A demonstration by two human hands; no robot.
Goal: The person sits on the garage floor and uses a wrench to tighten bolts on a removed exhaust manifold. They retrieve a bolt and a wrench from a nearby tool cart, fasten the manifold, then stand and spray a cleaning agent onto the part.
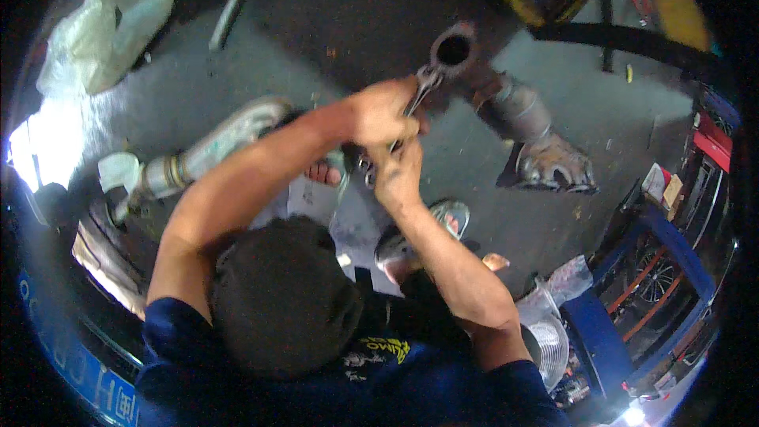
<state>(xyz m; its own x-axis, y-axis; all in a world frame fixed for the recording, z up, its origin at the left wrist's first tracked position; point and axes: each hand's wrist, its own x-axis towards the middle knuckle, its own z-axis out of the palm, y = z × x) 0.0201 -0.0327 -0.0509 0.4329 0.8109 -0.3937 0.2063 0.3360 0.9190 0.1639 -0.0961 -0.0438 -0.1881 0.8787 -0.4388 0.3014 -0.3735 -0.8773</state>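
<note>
My left hand [383, 115] is closed round a steel wrench [422, 93], its upper end at the bolt area of a flanged exhaust pipe [466, 32] with a round dark opening. Just below it, my right hand [397, 170] also grips the wrench, its fingers wrapped round the handle; a ring end shows beside that hand. To the right of my hands, a rusty cylindrical exhaust section [523, 111] with a cast end [553, 162] lies angled downward; how it joins the flange is unclear.
Plastic bags [103, 39] and a curved tube [233, 12] lie upper left. A long exhaust part [190, 154] lies left. A yellow-and-black frame [680, 4] stands upper right, a blue frame [601, 324] lower right. Sandalled feet [449, 217] are under my arms; a dark cap [281, 292] fills the lower centre.
</note>
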